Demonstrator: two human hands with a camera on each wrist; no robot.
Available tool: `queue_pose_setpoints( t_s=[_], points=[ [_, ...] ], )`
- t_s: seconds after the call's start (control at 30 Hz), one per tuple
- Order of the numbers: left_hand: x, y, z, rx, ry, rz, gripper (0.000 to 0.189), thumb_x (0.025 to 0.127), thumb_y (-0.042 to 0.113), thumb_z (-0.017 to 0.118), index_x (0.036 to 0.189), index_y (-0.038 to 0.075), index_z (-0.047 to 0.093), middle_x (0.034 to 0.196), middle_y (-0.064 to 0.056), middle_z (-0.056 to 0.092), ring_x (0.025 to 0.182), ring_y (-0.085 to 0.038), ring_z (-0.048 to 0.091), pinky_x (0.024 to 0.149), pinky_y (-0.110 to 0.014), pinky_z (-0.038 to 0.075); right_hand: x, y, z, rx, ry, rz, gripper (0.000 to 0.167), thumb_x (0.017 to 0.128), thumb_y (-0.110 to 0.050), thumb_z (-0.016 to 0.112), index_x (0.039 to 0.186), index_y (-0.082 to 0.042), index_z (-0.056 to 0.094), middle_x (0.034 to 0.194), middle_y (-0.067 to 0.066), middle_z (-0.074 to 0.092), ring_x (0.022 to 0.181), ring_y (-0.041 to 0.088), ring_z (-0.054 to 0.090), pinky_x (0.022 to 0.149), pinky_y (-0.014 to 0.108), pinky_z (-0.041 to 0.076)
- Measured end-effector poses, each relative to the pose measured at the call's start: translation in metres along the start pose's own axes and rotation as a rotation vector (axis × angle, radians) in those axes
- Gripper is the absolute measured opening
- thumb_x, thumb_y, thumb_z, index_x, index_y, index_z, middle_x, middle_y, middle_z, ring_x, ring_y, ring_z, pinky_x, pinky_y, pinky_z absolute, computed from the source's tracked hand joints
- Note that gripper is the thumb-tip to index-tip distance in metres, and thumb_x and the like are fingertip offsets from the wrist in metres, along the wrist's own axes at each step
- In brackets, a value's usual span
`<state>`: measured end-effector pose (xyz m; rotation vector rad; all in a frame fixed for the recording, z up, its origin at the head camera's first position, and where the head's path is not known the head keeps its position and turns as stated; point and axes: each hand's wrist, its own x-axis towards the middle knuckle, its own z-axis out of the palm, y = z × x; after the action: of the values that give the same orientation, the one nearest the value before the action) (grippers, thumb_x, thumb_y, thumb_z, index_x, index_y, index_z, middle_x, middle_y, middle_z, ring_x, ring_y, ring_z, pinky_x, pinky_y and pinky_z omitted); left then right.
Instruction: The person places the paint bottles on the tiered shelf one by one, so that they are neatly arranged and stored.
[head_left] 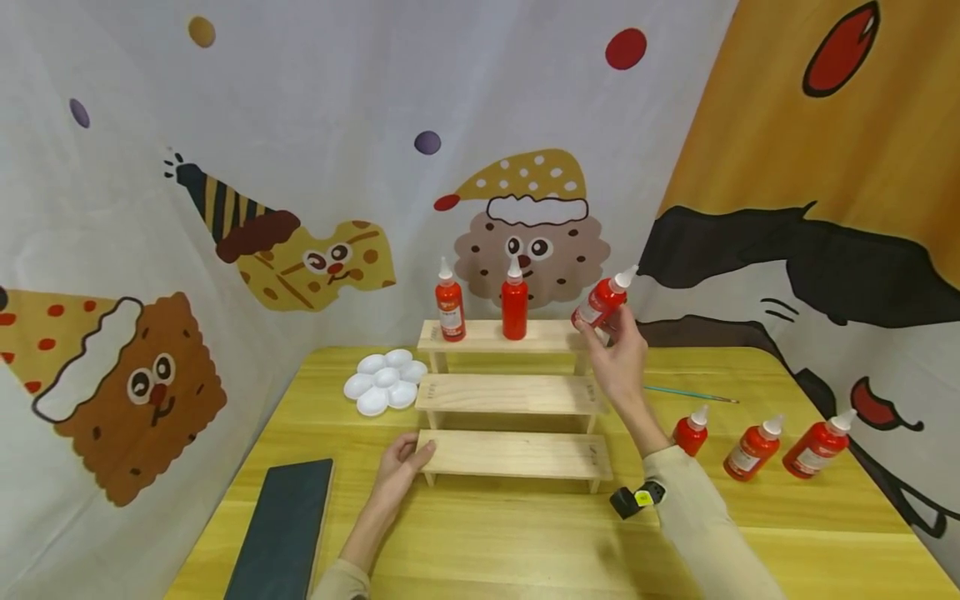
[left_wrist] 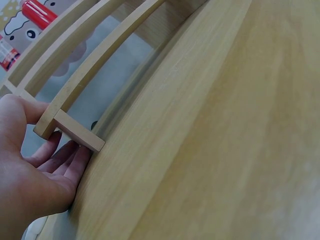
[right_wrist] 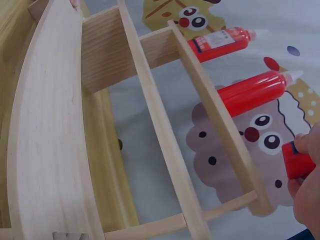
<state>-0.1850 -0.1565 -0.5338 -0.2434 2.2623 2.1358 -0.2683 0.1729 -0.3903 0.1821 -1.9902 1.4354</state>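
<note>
A three-tier wooden display stand (head_left: 510, 393) stands on the table. My left hand (head_left: 400, 468) grips the left end of its lowest tier, thumb over the board and fingers beneath, as the left wrist view shows. In my right hand (head_left: 622, 364) is a red paint bottle (head_left: 597, 302) with a white nozzle, tilted to the right above the right end of the top tier. The right wrist view shows only this bottle's base (right_wrist: 296, 160). Two similar bottles stand upright on that tier, one at the left (head_left: 451, 312) and another near the middle (head_left: 514, 308).
Three more red bottles, including a middle one (head_left: 752, 450), stand on the table (head_left: 480, 542) at right. Behind them lies a thin teal paintbrush (head_left: 690, 392). A white flower-shaped palette (head_left: 386, 377) is left of the stand; a dark board (head_left: 281, 529) lies front left. Printed curtain (head_left: 337, 100) hangs behind.
</note>
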Motion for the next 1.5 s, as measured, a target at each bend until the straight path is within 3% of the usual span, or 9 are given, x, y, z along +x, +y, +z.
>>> queue_pose_setpoints(
  t_s=[0.47,1.1,1.5],
  points=[
    [0.001,-0.001,0.004,-0.020,-0.007,0.003,0.041,0.097,0.022,0.070,0.125,-0.004,0.055,0.123,-0.018,0.066,0.096,-0.011,0.063,0.083,-0.022,0.053,0.007,0.013,0.010,-0.034,-0.140,0.193,0.050,0.095,-0.015,0.073,0.138,-0.002,0.053,0.130,0.022,0.065,0.115,0.036,0.065,0.101,0.049,0.053],
    [0.004,-0.004,0.002,-0.020,0.004,0.019,0.038,0.096,0.021,0.070,0.121,-0.004,0.057,0.118,-0.017,0.067,0.095,-0.012,0.064,0.082,-0.021,0.053,0.010,0.011,0.013,-0.153,-0.217,0.176,0.058,0.093,-0.022,0.075,0.141,0.001,0.051,0.133,0.024,0.064,0.118,0.039,0.064,0.105,0.052,0.050],
    [0.001,-0.001,0.001,-0.009,0.005,0.011,0.040,0.096,0.023,0.070,0.123,-0.003,0.057,0.119,-0.016,0.067,0.095,-0.012,0.063,0.083,-0.021,0.053,0.009,0.011,0.011,-0.132,-0.223,0.164,0.060,0.091,-0.026,0.079,0.138,-0.001,0.053,0.134,0.021,0.064,0.120,0.037,0.063,0.106,0.050,0.049]
  ],
)
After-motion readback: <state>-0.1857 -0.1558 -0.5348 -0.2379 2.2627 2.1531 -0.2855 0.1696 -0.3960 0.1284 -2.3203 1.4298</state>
